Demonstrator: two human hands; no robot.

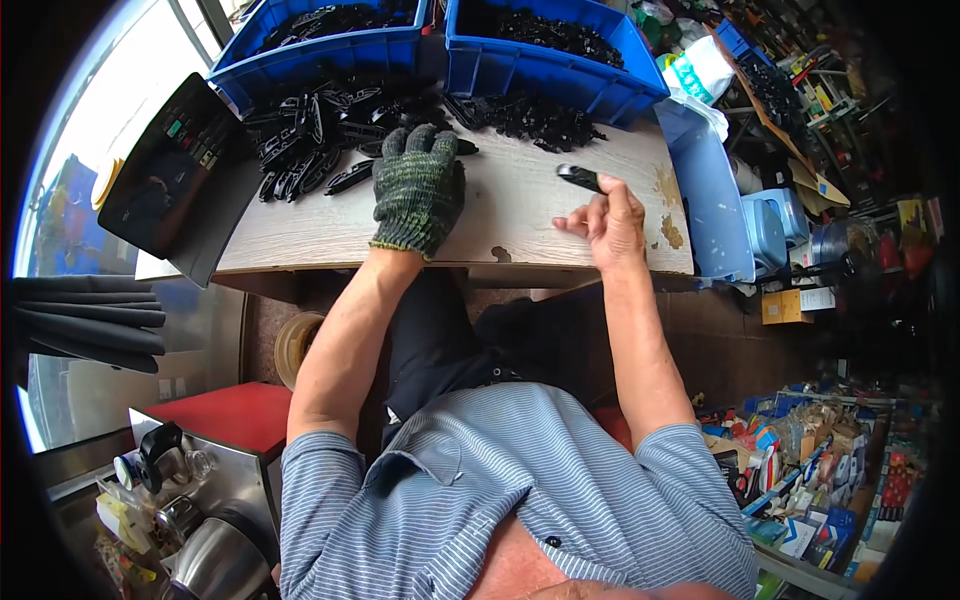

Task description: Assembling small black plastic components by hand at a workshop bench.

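My left hand (418,190) wears a dark green knitted glove and lies palm down at the near edge of a heap of long black slotted parts (300,130). Its fingers curl over a black elongated part (467,147), whose end sticks out to the right of the index finger; the rest is hidden under the glove. Bare, my right hand (612,222) is raised over the right side of the pale wooden table (520,215). Thumb and index finger pinch a short, glossy black piece (580,179). Small black pieces (535,122) are heaped beyond the hands.
Two blue bins, a left one (330,50) and a right one (540,70), hold more black parts at the back. A dark screen-like panel (165,190) stands at left. Beside the table's right edge is a light blue tub (705,190). Crowded shelves (810,470) lie right.
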